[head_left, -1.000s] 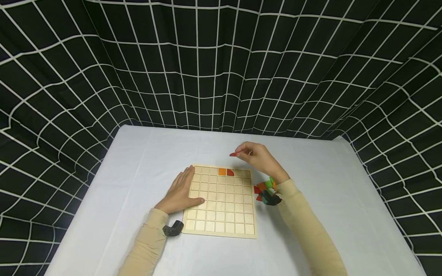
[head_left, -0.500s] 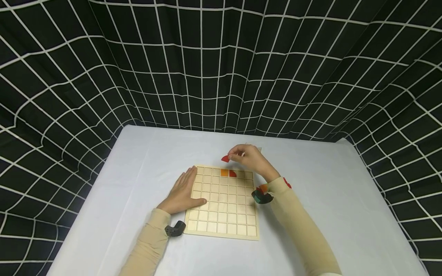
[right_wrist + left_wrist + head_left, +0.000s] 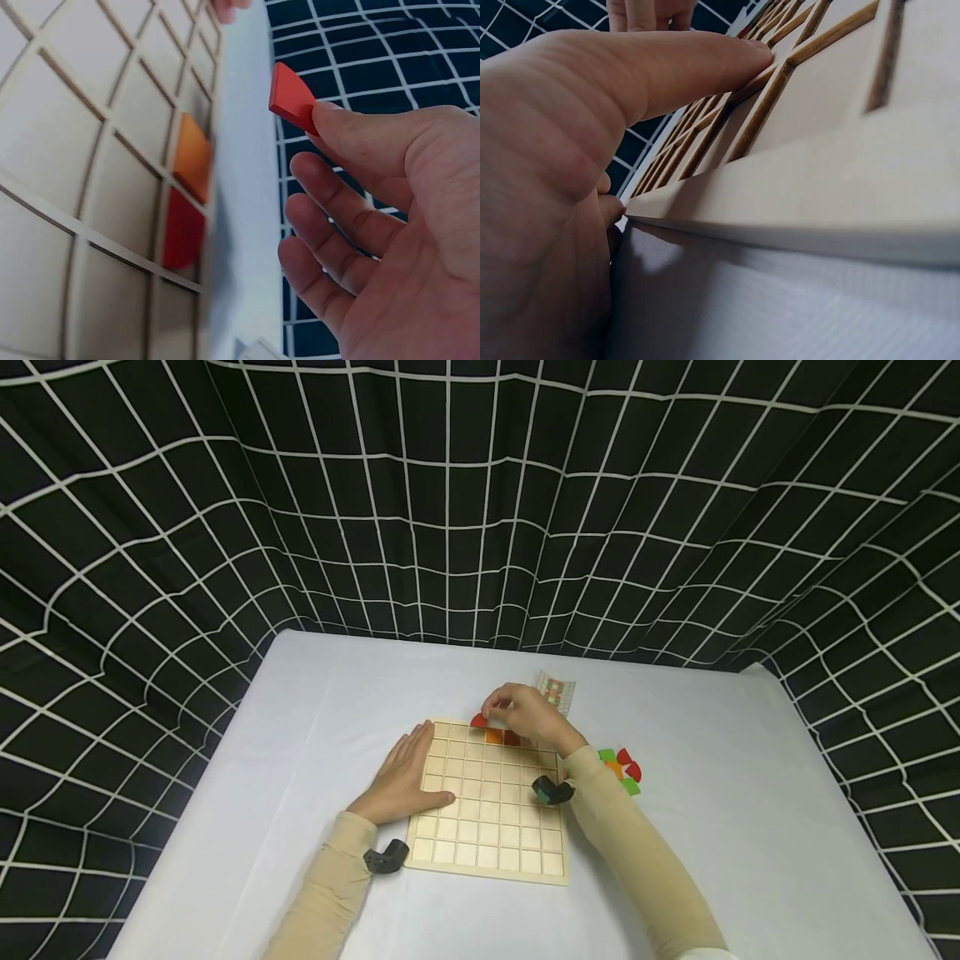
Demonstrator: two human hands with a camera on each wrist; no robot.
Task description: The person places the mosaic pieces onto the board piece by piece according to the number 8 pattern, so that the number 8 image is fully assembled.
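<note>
A wooden grid board (image 3: 487, 839) lies on the white table. My left hand (image 3: 397, 785) rests along its left edge, fingers extended, the thumb (image 3: 705, 67) reaching over the frame onto the grid. Between thumb and index finger, my right hand (image 3: 528, 714) pinches a red quarter-round tile (image 3: 291, 97), the other fingers loosely bent. That tile is held above the board's far edge, close to the top row. In that row sit an orange square tile (image 3: 192, 161) and, beside it, another red rounded tile (image 3: 184, 232).
Right of the board lies a loose group of red, green and orange tiles (image 3: 622, 768). Behind my right hand is a printed pattern card (image 3: 557, 692), partly covered by it. A black curtain (image 3: 465, 527) with white grid lines surrounds the table.
My right hand has moved left and nearer the board's far edge with the red tile. The loose tiles and the pattern card have come into fuller view. The left hand stays on the board.
</note>
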